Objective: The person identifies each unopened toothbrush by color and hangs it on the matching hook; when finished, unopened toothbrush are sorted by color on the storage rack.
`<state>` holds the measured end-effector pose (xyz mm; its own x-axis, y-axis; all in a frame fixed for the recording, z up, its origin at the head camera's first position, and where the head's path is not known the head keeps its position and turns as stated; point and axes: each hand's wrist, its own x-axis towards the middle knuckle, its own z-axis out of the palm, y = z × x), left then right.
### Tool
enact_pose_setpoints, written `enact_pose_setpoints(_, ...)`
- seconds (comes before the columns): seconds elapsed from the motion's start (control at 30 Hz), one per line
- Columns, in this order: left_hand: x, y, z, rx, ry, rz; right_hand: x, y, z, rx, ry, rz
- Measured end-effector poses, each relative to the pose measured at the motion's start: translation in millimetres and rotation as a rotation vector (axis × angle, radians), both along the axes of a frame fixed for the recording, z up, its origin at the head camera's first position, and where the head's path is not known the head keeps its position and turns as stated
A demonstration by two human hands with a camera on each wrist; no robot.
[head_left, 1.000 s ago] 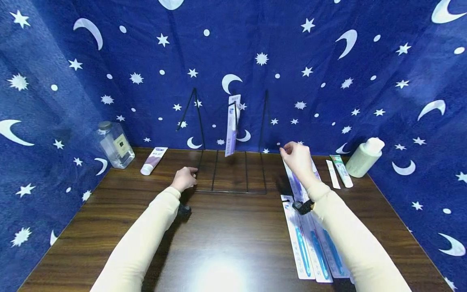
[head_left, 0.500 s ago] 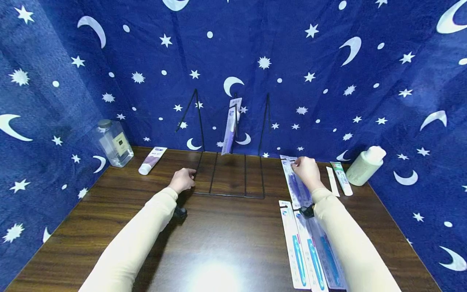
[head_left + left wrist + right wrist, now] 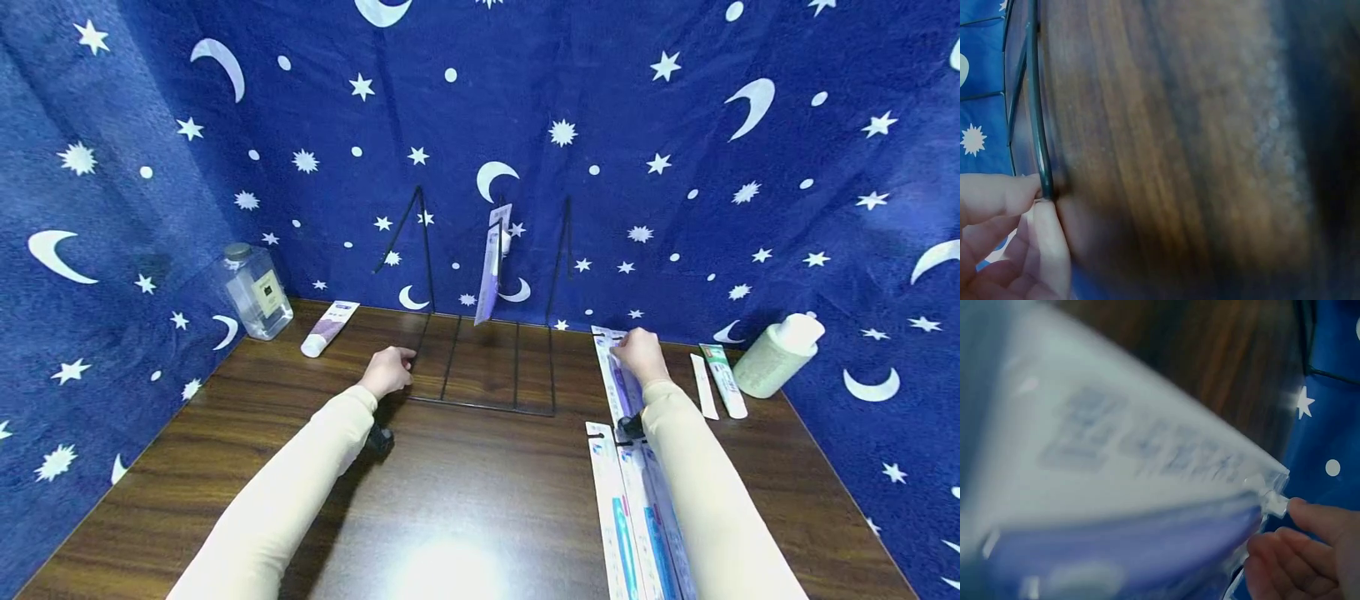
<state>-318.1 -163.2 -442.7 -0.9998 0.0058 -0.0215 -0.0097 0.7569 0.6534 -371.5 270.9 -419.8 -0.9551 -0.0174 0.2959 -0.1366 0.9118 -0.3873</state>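
Observation:
My left hand (image 3: 387, 372) pinches the left base rod of a black wire rack (image 3: 480, 406); thumb and fingertip meet on the rod (image 3: 1037, 119) in the left wrist view. From the rack's middle hook hangs a packaged purple toothbrush (image 3: 491, 275). On the right, my right hand (image 3: 641, 354) is over purple toothbrush packs (image 3: 606, 358), partly covering them. In the right wrist view, its thumb and curled fingers pinch the clear plastic end of a toothbrush pack (image 3: 1122, 544). Nearer me lie several blue toothbrush packs (image 3: 600, 467), partly hidden by the right forearm.
A clear labelled bottle (image 3: 258, 292) and a purple-and-white tube (image 3: 330, 329) are at the back left. At the back right are a slim white strip (image 3: 703, 386), a green-and-white tube (image 3: 723, 379) and a pale green bottle (image 3: 776, 358). A starry blue cloth (image 3: 630, 108) closes the back.
My right hand has come down from above onto the far ends of the purple packs and pinches one. The left hand keeps its hold on the rack. The head view has shifted slightly.

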Motion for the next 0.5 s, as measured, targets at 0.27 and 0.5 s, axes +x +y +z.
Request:
enact_pose_setpoints(0.27, 1.7, 0, -0.8, 0.013, -0.015, 0.006, -6.6, -7, -4.9, 0.020, -0.044, -0.071)
enact_pose_setpoints(0.5, 1.4, 4, 2.1, 0.000, -0.023, 0.018, -16.2, -6, -10.9, 0.041, -0.116, -0.137)
